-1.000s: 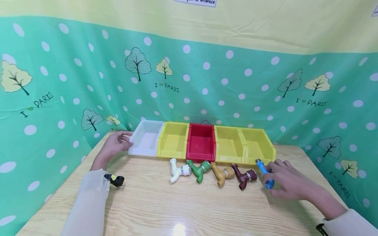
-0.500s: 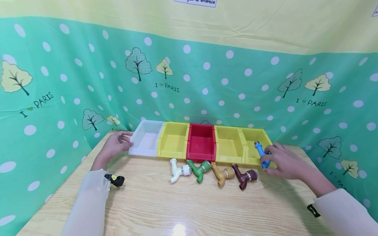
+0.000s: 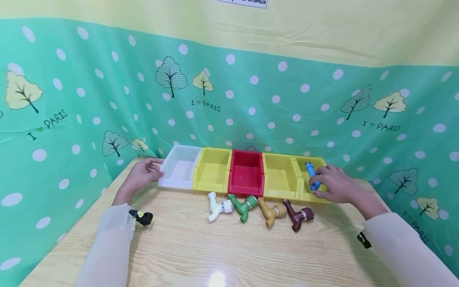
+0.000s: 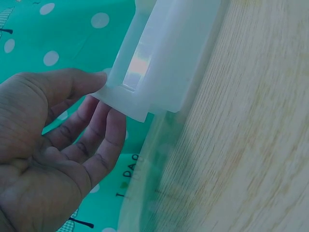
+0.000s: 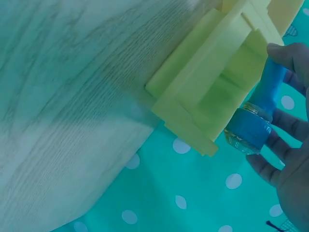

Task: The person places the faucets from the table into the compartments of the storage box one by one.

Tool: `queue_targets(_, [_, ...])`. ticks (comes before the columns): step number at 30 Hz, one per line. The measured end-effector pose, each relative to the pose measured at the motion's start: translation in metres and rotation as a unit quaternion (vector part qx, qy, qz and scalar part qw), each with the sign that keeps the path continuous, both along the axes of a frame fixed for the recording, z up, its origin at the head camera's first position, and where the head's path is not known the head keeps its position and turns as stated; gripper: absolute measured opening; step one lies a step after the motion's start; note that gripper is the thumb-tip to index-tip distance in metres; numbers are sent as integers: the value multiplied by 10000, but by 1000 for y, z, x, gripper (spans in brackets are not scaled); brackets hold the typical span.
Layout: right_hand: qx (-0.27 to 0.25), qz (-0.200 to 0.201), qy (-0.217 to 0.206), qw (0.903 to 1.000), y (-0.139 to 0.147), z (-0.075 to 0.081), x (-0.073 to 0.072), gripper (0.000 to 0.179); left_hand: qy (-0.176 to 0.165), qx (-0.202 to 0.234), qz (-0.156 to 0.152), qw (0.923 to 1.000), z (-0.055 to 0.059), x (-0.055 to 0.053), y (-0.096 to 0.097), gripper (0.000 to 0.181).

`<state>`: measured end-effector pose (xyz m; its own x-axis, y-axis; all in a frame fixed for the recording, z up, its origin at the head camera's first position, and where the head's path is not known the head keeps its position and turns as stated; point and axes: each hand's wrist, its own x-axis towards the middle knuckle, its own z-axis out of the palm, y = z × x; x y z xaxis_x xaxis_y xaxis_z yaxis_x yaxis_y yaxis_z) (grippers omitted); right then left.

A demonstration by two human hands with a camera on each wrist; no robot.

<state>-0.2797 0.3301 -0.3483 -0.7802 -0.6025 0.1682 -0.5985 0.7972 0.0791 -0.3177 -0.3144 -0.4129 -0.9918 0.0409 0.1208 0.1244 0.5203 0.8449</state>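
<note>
My right hand (image 3: 333,184) grips a blue plastic tap (image 3: 311,177) over the rightmost yellow bin (image 3: 302,195). In the right wrist view the thumb and fingers are round the blue tap (image 5: 258,113), beside the bin's opening. At the left end of the row, my left hand (image 3: 141,175) pinches the edge of the translucent white bin (image 3: 176,184). The left wrist view shows thumb and fingertips on that white bin's (image 4: 130,101) edge. Four bins show nothing inside: the white, two yellow ones and the red bin (image 3: 245,186).
Before the bins lie a white tap (image 3: 215,208), a green tap (image 3: 244,207), a mustard tap (image 3: 270,212) and a maroon tap (image 3: 298,215), side by side on the wooden table (image 3: 222,255). A green dotted curtain (image 3: 229,103) hangs behind.
My right hand has lifted the blue tap from the table's right side and carried it back and left over the rightmost yellow bin. My left hand stays on the white bin.
</note>
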Motion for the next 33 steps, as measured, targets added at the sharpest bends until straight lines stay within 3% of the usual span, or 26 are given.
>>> queue_targets(6, [90, -102, -108, 9998, -6, -3, -14, 20, -10, -21, 14, 10000, 2, -1, -1, 51])
queue_targets(19, [405, -405, -748, 9956, -10, -15, -41, 12, 86, -23, -22, 10000, 0, 0, 1, 50])
queue_targets(33, [587, -552, -1081, 9909, -12, -23, -53, 12, 33, 1, 22, 10000, 2, 2, 1, 50])
